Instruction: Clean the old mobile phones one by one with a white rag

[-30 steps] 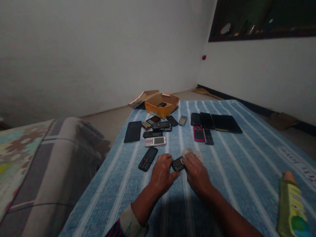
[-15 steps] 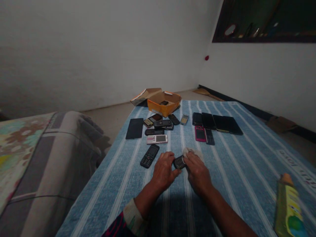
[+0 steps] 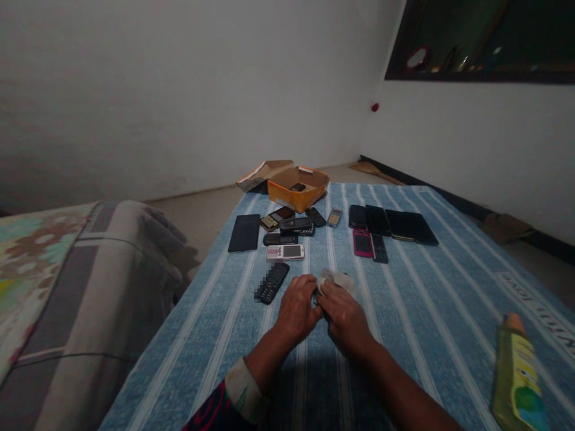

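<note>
My left hand (image 3: 297,310) and my right hand (image 3: 345,317) meet low over the blue striped cloth (image 3: 440,287). Between them sits a small dark keypad phone, now almost wholly hidden; my left fingers curl round its near end. My right hand is closed on a white cloth (image 3: 335,279) pressed over the phone. A black keypad phone (image 3: 271,282) lies just left of my left hand. Beyond it lies a white and pink phone (image 3: 284,252).
Several more phones lie in a heap (image 3: 291,224) and in a row (image 3: 393,222) further back. An orange cardboard box (image 3: 296,187) stands at the far edge. A green bottle (image 3: 516,377) lies at the lower right. A rolled mattress (image 3: 85,311) flanks the left side.
My right hand has slid left with the white cloth, covering the dark phone that showed between my hands before. The view shifted slightly.
</note>
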`<state>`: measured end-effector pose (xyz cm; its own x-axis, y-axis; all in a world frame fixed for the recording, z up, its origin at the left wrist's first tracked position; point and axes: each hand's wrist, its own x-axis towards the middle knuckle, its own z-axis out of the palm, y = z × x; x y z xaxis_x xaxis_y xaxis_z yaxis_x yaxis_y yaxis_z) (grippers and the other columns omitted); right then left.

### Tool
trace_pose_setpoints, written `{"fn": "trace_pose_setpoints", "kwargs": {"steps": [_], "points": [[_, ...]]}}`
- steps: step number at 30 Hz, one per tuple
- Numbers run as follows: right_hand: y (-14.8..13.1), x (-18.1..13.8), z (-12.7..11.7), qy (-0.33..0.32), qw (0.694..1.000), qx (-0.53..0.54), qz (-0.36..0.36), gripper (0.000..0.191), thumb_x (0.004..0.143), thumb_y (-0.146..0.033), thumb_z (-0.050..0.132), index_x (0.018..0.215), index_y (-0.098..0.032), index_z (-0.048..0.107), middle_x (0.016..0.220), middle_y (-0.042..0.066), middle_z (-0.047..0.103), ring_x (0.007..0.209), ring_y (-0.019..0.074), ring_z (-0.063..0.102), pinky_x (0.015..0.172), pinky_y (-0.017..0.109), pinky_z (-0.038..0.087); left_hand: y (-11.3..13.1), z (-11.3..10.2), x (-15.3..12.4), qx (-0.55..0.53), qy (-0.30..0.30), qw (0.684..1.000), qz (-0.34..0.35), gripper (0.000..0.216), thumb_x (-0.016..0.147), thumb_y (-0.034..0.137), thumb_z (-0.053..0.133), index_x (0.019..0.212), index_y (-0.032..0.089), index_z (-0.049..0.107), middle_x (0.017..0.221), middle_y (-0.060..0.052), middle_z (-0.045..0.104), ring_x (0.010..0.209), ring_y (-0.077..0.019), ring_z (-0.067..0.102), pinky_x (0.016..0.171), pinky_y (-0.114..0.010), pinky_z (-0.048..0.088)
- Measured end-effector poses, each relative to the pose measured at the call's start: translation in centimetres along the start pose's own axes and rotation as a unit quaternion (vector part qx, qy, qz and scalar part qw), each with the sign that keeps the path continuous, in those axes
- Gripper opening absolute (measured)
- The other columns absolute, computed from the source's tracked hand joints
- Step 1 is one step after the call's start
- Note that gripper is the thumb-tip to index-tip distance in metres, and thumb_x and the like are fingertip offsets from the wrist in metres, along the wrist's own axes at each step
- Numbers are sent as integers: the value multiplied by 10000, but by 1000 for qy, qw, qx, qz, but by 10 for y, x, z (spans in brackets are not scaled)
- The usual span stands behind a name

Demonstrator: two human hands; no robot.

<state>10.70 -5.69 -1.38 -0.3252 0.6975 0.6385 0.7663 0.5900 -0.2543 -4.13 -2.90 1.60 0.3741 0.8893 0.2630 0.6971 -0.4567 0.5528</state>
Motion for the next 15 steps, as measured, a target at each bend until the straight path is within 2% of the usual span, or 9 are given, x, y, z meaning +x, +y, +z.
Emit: {"fn": "trace_pose_setpoints", "kwargs": {"steps": [4,9,15], "points": [[5,-9,-4,9,1000,9,-24,420,836,8,410,1092,-159,698,1184,137,688,1191,234,598,997,408,510,-1,1,-1,-3,1,1000,2,245,716,122,688,958,149,658,1112,-88,632,1031,-247,554,933,-385,485],[16,-10,-5,40,998,-42,23,399,820,6,436,1052,-166,711,1124,142,711,1132,248,637,975,438,523,-3,3,0,1,6,1000,7,311,684,183,757,974,156,649,1130,-94,624,1045,-266,559,936,-418,486],[10,-17,-3,35,999,-26,-32,411,828,-9,439,1099,-177,698,1167,123,698,1171,227,613,983,397,523,-3,3,1,1,11,1000,18,265,714,179,738,962,138,654,1120,-114,632,1039,-275,565,935,-418,489]]}}
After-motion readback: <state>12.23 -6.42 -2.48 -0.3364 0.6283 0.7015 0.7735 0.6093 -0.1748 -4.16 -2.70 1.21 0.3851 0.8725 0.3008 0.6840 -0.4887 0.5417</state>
